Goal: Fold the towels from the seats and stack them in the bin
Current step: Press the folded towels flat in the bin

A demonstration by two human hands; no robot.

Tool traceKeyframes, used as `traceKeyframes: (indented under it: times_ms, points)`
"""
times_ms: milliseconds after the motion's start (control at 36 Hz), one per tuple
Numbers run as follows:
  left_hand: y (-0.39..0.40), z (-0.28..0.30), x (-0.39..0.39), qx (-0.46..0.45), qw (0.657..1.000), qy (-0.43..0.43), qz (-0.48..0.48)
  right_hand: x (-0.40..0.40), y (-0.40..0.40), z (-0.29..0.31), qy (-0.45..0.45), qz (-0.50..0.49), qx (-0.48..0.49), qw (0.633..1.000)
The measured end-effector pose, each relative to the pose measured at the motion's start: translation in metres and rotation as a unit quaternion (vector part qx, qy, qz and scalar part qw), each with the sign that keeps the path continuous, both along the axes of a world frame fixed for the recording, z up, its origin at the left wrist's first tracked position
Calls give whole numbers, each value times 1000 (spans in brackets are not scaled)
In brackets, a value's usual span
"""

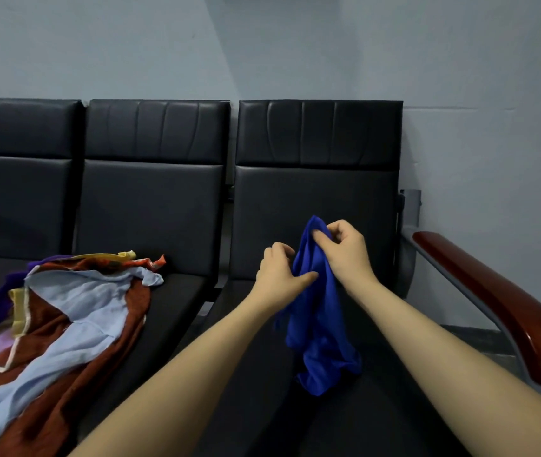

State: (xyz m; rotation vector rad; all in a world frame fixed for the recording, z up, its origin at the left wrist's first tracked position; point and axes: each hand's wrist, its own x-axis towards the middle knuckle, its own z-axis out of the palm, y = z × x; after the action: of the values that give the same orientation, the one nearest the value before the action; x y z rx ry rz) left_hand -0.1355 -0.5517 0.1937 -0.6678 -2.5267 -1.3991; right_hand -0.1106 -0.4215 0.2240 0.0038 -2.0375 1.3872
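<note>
A bright blue towel (320, 328) hangs bunched above the right-hand black seat (354, 420), its lower end crumpled on the cushion. My right hand (345, 250) pinches the towel's top edge. My left hand (279, 270) grips the cloth just below and to the left. A pile of several towels (64, 311), light blue, rust red, yellow and purple, lies loose on the middle seat at the left. No bin is in view.
Black padded seats (150, 206) stand in a row against a pale wall. A glossy reddish-brown armrest (499, 301) on a grey frame slopes along the right side of the right seat. A narrow gap separates the two seats.
</note>
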Motion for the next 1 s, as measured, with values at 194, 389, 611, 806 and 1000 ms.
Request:
traceKeyframes:
  times_ms: [194,389,611,806,1000]
  points:
    - [9,5,5,-8,999,-11,-35,6,10,6,23,-32,26,999]
    - [4,-5,0,-21,998,-58,-29,15,19,14,20,-47,-28,998]
    - [9,-8,3,23,996,-80,-20,25,25,15,2,-47,-33,998]
    - [14,-14,4,11,989,-90,-116,34,29,17,-28,3,-42,999]
    - [37,-29,20,36,990,-72,-120,39,36,9,-22,4,-63,998]
